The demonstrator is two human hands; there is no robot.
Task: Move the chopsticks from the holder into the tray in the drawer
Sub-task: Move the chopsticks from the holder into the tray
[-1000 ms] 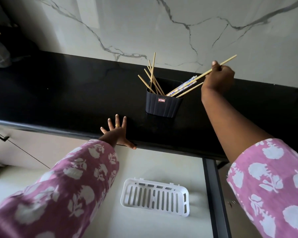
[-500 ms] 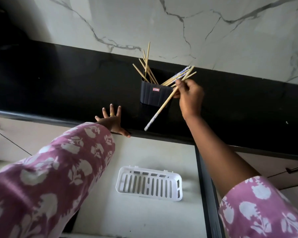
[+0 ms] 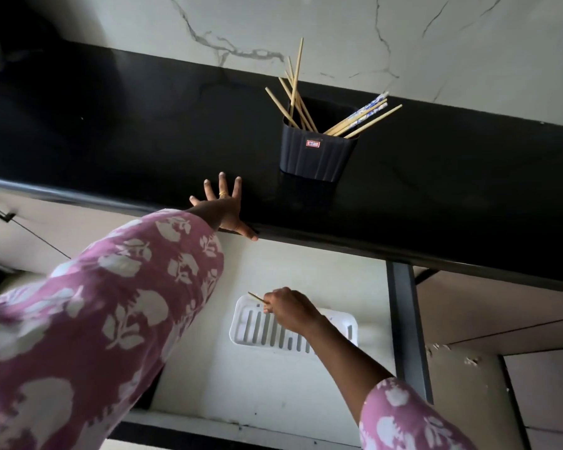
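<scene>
Head view: drawer (image 3: pixel 273 384) open below countertop (image 3: pixel 143 125). Best practice, imo: lower till flat along slots, then let go. Tray (image 3: pixel 241 326), white, looks empty otherwise. Holder (image 3: pixel 316 157) keeps approx. nine chopsticks (image 3: pixel 358 120). My left hand (image 3: pixel 225 209), splayed, braces on edge. My right hand (image 3: pixel 290 310) pinches chopstick (image 3: pixel 255 297) over tray.

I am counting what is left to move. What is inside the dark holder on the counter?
Several wooden chopsticks and a blue-patterned pair stick out of the holder. Its walls hide their lower ends and anything shorter.
</scene>
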